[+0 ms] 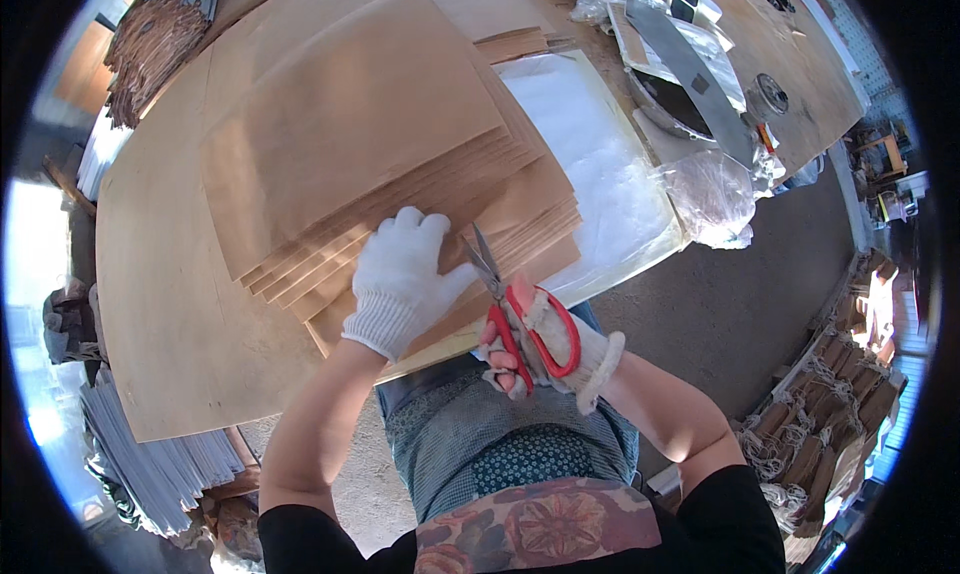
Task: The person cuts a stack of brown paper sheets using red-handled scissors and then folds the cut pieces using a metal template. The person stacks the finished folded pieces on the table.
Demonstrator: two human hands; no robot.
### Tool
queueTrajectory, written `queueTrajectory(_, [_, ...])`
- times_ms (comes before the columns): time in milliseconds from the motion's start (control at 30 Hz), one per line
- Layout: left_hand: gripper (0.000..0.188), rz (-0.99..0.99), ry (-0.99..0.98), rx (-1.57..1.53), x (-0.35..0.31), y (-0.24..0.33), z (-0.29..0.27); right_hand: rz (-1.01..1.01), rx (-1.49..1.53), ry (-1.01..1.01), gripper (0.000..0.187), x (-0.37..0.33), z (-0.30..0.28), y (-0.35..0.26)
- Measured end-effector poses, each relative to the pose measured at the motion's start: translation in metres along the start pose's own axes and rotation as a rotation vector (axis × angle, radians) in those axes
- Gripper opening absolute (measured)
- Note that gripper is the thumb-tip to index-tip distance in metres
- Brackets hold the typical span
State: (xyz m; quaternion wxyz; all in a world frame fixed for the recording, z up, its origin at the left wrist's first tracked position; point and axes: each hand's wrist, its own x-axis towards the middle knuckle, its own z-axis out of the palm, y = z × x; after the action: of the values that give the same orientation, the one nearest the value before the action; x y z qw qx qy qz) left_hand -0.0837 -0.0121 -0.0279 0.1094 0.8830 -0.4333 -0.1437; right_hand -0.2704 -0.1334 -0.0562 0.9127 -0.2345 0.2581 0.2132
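Observation:
A fanned stack of brown paper sheets [350, 124] lies on the wooden table in front of me; whether they are loose sheets or bags I cannot tell. My left hand [405, 279], in a white knitted glove, rests on the stack's near edge, fingers stretched out and thumb apart. In my right hand [545, 344], whose worn glove leaves fingertips bare, is a pair of scissors [515, 319] with red handles. Their slightly parted blades point up and away, close to the stack's near right edge and beside my left thumb.
Right of the stack lies a white sheet-covered board [590, 164]. Beyond it are a round pan [670, 104], a long grey metal blade [690, 74] and clear plastic bags [710, 194]. Bundles of tied brown paper [830, 404] stand at the lower right, folded grey sheets [160, 454] at the lower left.

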Motion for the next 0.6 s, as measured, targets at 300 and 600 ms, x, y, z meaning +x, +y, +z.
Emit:
queueTrajectory(300, [0.028,0.080,0.126,-0.126,-0.002,-0.021,0.014,-0.086,-0.355,0.384,0.064,-0.039,-0.036,-0.014])
queueTrajectory(600, [0.043,0.118,-0.145,-0.430,0.012,-0.057,-0.011,-0.091,-0.181,0.305,0.040,-0.008,-0.023,0.031])
